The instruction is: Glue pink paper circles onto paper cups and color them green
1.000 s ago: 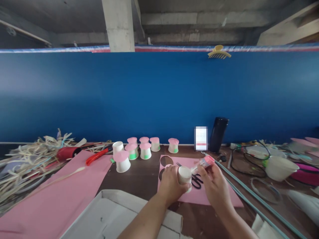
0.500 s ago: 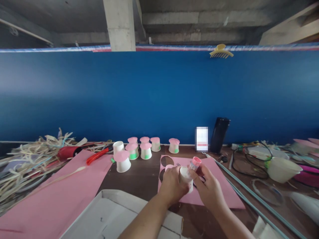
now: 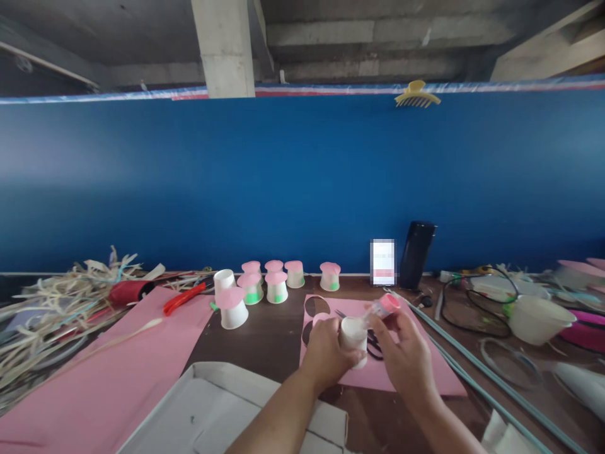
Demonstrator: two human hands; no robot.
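Note:
Wrapped round an upside-down white paper cup (image 3: 354, 334) is my left hand (image 3: 327, 354). My right hand (image 3: 403, 347) grips a small clear container with a pink-red end (image 3: 388, 304), tilted beside the cup's upper end. Both hands are over a pink sheet (image 3: 435, 372) with round holes cut in it. Dark-handled scissors (image 3: 374, 345) lie on that sheet, partly hidden by the right hand and the cup.
Several cups with pink discs on top (image 3: 276, 287) stand at the back. A white cardboard tray (image 3: 227, 403) lies in front, red-handled tool (image 3: 184, 299) and pale strips (image 3: 61, 302) at left. Black cylinder (image 3: 418, 255), pale rods (image 3: 491, 378) and plastic bowl (image 3: 539, 318) are at right.
My right hand has moved slightly right with the container, which now leans further over. More of the cup and the scissors shows. My left hand has stayed on the cup.

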